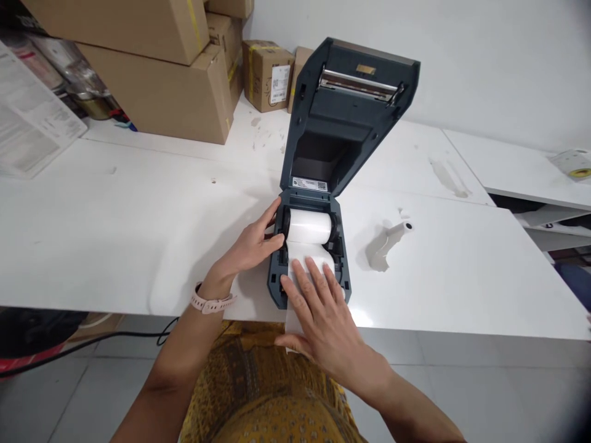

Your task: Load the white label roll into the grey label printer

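Observation:
A dark grey label printer (276, 280) stands at the table's front edge with its lid (364, 117) raised. Inside it sits a white label roll (309, 226), and its loose strip (294, 320) runs forward over the printer's front and past the table edge. My left hand (256, 243) touches the printer's left side, thumb near the roll's left end and fingers apart, holding nothing. Spread over the strip at the printer's front is my right hand (318, 307), palm down, fingers stretched out. What lies under its palm is hidden.
Right of the printer a torn whitish paper piece with a tube-like end (390, 246) lies on the white table (462, 264). Cardboard boxes (161, 92) are stacked at the back left, with a smaller labelled box (268, 77) beside them. Another roll (575, 165) rests at the far right.

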Available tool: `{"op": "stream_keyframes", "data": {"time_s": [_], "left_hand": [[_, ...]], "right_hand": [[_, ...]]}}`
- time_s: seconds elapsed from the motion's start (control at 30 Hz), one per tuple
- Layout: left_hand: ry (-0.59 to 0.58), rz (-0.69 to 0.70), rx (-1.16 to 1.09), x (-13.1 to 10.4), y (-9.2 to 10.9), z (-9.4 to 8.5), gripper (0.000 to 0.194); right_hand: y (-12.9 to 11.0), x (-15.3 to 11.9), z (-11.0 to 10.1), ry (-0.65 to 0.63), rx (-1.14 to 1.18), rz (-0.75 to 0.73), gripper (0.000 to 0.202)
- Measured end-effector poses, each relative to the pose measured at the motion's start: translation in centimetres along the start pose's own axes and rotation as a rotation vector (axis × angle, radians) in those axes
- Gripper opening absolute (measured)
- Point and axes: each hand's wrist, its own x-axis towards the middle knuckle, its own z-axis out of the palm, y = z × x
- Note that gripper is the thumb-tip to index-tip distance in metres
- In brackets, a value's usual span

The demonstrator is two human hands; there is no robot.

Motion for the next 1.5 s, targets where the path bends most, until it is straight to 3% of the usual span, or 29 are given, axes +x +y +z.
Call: {"op": "stream_keyframes", "data": {"time_s": [0.33, 0.57, 0.87, 1.5], "left_hand": [[0.027, -0.001, -0.017, 0.0, 0.6, 0.3, 0.087], [0.035, -0.003, -0.031, 0.0, 0.6, 0.3, 0.088], [0.036, 0.027, -0.031, -0.1, -0.2, 0.4, 0.087], [0.057, 0.018, -0.144, -0.3, 0.8, 1.5, 0.087]], "right_hand": [[-0.7, 1.5, -0.3, -0.050, -0.032, 0.013, 0.118], [-0.1, 0.8, -0.6, -0.058, -0.071, -0.010, 0.113], [-0.7, 0.6, -0.6, 0.006, -0.252, -0.014, 0.105], [-0.6, 0.5, -0.4, 0.038, -0.230, -0.029, 0.105]]}}
